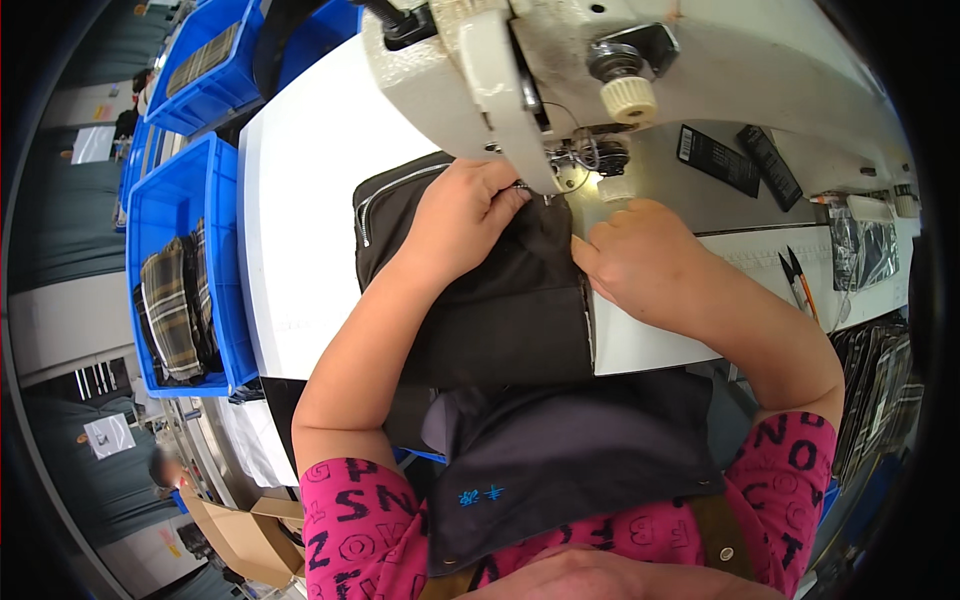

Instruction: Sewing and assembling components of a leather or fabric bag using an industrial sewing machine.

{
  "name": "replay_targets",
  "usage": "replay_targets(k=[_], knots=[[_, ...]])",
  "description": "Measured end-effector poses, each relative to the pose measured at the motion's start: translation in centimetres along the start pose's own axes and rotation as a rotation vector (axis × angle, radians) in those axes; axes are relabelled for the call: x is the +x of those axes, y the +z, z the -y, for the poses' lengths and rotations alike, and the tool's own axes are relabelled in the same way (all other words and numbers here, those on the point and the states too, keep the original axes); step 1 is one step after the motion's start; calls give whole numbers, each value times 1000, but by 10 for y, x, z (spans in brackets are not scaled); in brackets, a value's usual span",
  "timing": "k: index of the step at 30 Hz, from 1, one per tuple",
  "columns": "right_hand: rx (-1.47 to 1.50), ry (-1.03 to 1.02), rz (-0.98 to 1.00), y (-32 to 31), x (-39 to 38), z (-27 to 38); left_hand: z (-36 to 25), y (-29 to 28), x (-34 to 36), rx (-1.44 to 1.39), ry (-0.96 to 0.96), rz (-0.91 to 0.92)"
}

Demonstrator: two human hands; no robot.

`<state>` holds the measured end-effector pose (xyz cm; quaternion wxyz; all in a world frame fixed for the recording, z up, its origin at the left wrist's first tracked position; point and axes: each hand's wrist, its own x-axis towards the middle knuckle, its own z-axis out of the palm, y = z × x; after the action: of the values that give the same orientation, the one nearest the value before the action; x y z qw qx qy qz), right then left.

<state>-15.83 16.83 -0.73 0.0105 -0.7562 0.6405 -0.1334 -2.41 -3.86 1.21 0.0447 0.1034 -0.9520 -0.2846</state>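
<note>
A dark brown fabric piece point(500, 335) with a silver zipper point(365, 210) curving round its far left corner lies on the white table under the sewing machine point(440, 90). Close to the presser foot point(548, 198), my left hand point(460, 220) pinches the cloth, thumb against the fingers. My right hand point(645, 265) is curled at the cloth's right edge, with thumb and fingertips closed on it just right of the foot. The fabric under the needle is partly hidden by the machine head, and its near end hangs toward my dark apron point(580, 450).
Blue bins point(135, 250) with folded plaid fabric point(175, 310) stand at the left. On the right are two black tags point(718, 160), pens or tweezers point(800, 285), a clear plastic packet point(865, 245) and stacked plaid pieces point(880, 390). An open cardboard box point(235, 530) sits lower left.
</note>
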Motion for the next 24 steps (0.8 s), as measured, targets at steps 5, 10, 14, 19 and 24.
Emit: replay_targets(k=[5,10,14,19,24], knots=[[-6,-10,51,1,-1,2,-6,10,-5,109,104,-71],[-83,0,-74,-6,1,3,-22,21,-13,453,250,-176],[-180,-41,-102,-5,2,7,-26,30,-21,510,252,-221],[-197,-64,-96,-7,1,8,-28,32,-20,532,262,-267],[-182,-33,-157,-2,3,6,-23,33,-15,546,299,-301]])
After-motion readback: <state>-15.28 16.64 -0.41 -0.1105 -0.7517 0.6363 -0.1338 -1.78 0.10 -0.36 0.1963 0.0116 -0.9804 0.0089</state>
